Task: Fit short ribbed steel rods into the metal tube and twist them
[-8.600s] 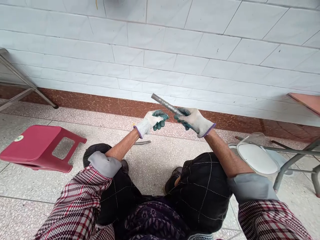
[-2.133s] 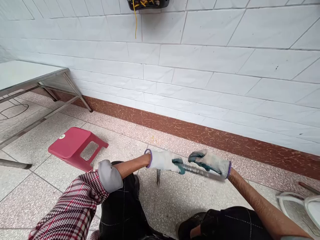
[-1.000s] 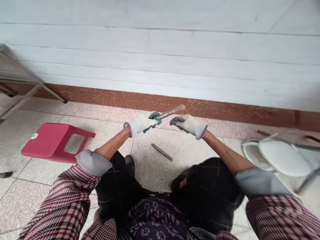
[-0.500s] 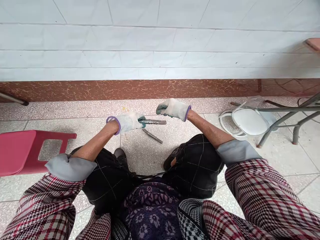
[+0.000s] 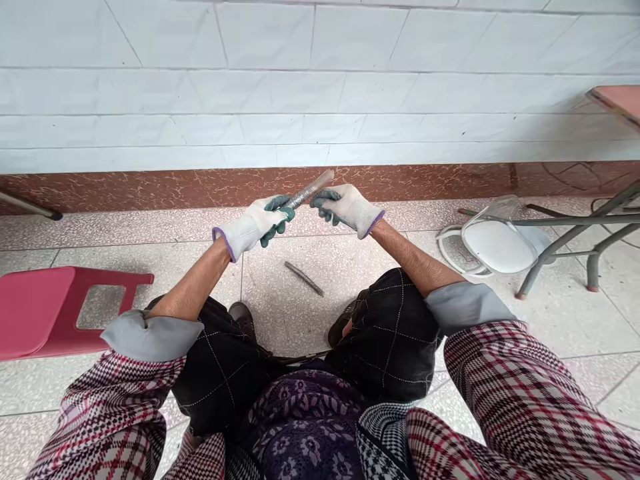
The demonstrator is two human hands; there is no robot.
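My left hand (image 5: 261,220), in a white glove with green-coated fingers, is closed around a silvery, shiny-wrapped rod (image 5: 313,188). The rod tilts up to the right, its far end in front of the brown skirting. Just right of it is my right hand (image 5: 345,208), gloved alike, with thumb and fingers curled together close to the rod's side. Whether it touches the rod, or pinches something small, I cannot make out. A second, thinner grey rod (image 5: 304,278) lies on the floor between my feet.
A red plastic stool (image 5: 45,310) stands at left. On the right are a white round-seated chair (image 5: 500,243) and the grey metal legs (image 5: 550,257) of a table with a reddish top (image 5: 617,103). Ahead rises a white tiled wall (image 5: 280,100) above brown skirting (image 5: 150,190).
My left hand has lifted the rod and turned it from nearly level to slanting up to the right. My right hand has shifted slightly, and its fingers are now close beside the rod.
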